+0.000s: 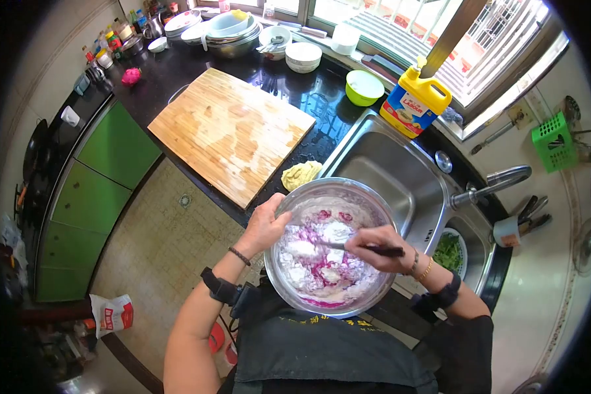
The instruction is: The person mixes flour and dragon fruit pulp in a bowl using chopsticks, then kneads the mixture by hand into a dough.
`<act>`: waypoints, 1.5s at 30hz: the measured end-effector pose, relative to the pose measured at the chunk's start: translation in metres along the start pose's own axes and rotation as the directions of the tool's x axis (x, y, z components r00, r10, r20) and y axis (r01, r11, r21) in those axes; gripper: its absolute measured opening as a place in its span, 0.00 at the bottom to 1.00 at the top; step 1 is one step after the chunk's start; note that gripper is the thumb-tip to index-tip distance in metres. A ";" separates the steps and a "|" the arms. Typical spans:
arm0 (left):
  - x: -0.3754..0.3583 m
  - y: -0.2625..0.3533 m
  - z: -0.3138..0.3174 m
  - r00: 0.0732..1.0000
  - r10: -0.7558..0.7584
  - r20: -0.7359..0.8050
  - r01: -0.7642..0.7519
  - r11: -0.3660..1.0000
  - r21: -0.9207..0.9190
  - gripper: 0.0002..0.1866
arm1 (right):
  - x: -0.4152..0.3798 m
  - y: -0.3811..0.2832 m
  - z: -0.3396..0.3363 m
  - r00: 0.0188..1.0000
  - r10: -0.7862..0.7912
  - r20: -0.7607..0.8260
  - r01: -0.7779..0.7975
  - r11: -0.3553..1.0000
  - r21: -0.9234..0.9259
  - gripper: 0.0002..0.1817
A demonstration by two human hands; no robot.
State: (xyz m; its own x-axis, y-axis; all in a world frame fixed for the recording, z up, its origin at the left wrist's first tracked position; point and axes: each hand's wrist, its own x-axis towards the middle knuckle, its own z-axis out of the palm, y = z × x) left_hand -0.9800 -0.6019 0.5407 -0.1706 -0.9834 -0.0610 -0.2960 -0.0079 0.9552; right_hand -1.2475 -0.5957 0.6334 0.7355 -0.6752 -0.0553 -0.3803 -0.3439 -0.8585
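A large metal mixing bowl [374, 197] is in front of my body, beside the sink's near edge. In it lie white flour [338, 231] and wet magenta patches [325, 269], partly mixed. My left hand [266, 226] is closed on the bowl's left rim, thumb toward the inside. Over the bowl's right half, my right hand [377, 249] is wrapped round a dark-handled utensil [391, 251]. Its far end points left into the flour, and its tip cannot be made out. A pale yellow dough lump [301, 175] rests on the counter just beyond the bowl.
A wooden cutting board [230, 131] lies on the black counter at left. The steel sink [400, 164] has a faucet [499, 184] and a colander of greens [448, 253]. Behind are a yellow detergent jug [414, 98], a green bowl [364, 88] and stacked dishes [230, 33].
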 end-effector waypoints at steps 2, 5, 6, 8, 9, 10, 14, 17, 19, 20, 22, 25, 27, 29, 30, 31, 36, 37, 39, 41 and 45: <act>0.001 0.003 -0.001 1.000 -0.016 0.010 0.016 0.999 0.033 0.11 | -0.018 -0.009 -0.002 0.997 -0.063 0.052 0.065 0.997 -0.044 0.05; 0.002 0.000 0.002 0.999 -0.025 0.030 0.024 0.999 0.044 0.11 | -0.043 -0.027 -0.007 0.997 -0.036 0.073 0.040 0.997 -0.063 0.07; 0.004 -0.001 0.003 0.999 -0.019 0.037 0.018 1.000 0.024 0.11 | -0.049 -0.034 -0.010 0.994 -0.058 0.088 0.070 0.988 -0.139 0.07; 0.007 -0.008 0.006 0.999 0.039 0.010 -0.039 0.999 0.034 0.12 | -0.060 -0.051 -0.016 0.992 -0.076 0.105 0.097 0.973 -0.211 0.08; 0.007 -0.009 0.007 0.995 0.097 -0.018 -0.096 0.994 0.047 0.13 | -0.064 -0.060 -0.020 0.990 -0.065 0.121 0.093 0.966 -0.239 0.09; 0.007 -0.008 0.007 0.995 0.096 -0.014 -0.095 0.995 0.044 0.13 | -0.068 -0.066 -0.021 0.989 -0.053 0.137 0.089 0.959 -0.269 0.10; 0.007 -0.004 0.007 0.999 0.049 0.009 -0.050 0.998 0.027 0.13 | -0.068 -0.059 0.005 0.977 -0.155 0.146 0.187 0.953 -0.238 0.09; 0.008 -0.008 0.007 0.998 0.056 0.001 -0.056 0.998 0.028 0.13 | -0.055 -0.034 0.029 0.934 -0.141 0.327 0.239 0.929 -0.282 0.12; 0.008 -0.009 0.008 0.997 0.076 -0.010 -0.076 0.997 0.025 0.12 | -0.042 -0.026 0.043 0.897 -0.138 0.420 0.279 0.914 -0.296 0.14; 0.008 -0.010 0.008 0.997 0.082 -0.012 -0.082 0.996 0.024 0.13 | -0.034 -0.023 0.046 0.881 -0.131 0.454 0.305 0.892 -0.334 0.15; 0.008 -0.014 0.008 0.996 0.084 -0.019 -0.084 0.996 0.022 0.13 | -0.021 -0.016 0.049 0.861 -0.123 0.493 0.335 0.868 -0.367 0.16; 0.010 -0.019 0.008 1.000 0.023 0.019 -0.022 0.999 -0.031 0.13 | -0.002 -0.010 0.041 0.929 -0.203 0.310 0.337 0.810 -0.480 0.11; 0.009 -0.015 0.006 0.999 0.036 0.025 -0.037 0.999 0.034 0.13 | -0.002 -0.003 0.035 0.959 -0.230 0.168 0.284 0.798 -0.532 0.09; 0.010 -0.018 0.006 0.999 0.035 0.025 -0.035 0.999 0.009 0.13 | -0.008 0.000 0.024 0.966 -0.238 0.104 0.256 0.798 -0.545 0.07; 0.010 -0.018 0.007 0.999 0.032 0.034 -0.032 0.999 -0.013 0.12 | -0.014 0.001 0.017 0.980 -0.191 0.048 0.183 0.793 -0.581 0.07; 0.010 -0.017 0.006 0.999 0.034 0.033 -0.034 0.999 -0.015 0.12 | -0.019 0.002 0.011 0.989 -0.147 -0.011 0.109 0.782 -0.614 0.06; 0.009 -0.006 0.003 0.995 -0.045 0.092 0.040 0.998 0.058 0.13 | -0.045 -0.014 -0.009 0.988 -0.096 -0.119 0.010 0.819 -0.574 0.07; 0.010 -0.006 0.003 0.995 -0.044 0.090 0.039 0.998 0.057 0.13 | -0.046 -0.025 -0.011 0.988 -0.076 -0.131 -0.013 0.821 -0.571 0.07; 0.010 -0.007 0.004 0.996 -0.025 0.090 0.016 0.995 0.098 0.13 | -0.046 -0.047 -0.014 0.980 -0.111 -0.167 0.002 0.838 -0.546 0.07; 0.010 -0.006 0.003 0.996 -0.018 0.085 0.010 0.996 0.093 0.13 | -0.041 -0.064 -0.012 0.977 -0.156 -0.148 0.057 0.851 -0.521 0.07; 0.011 -0.011 0.005 0.996 -0.006 0.085 0.001 0.998 0.063 0.13 | -0.011 -0.049 0.014 0.969 -0.228 -0.095 0.152 0.852 -0.501 0.05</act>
State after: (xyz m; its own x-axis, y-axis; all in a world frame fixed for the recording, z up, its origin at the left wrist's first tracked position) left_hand -0.9838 -0.6118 0.5283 -0.2483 -0.9643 -0.0916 -0.3547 0.0025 0.9350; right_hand -1.2291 -0.5627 0.6690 0.7464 -0.6376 0.1904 -0.4932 -0.7222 -0.4849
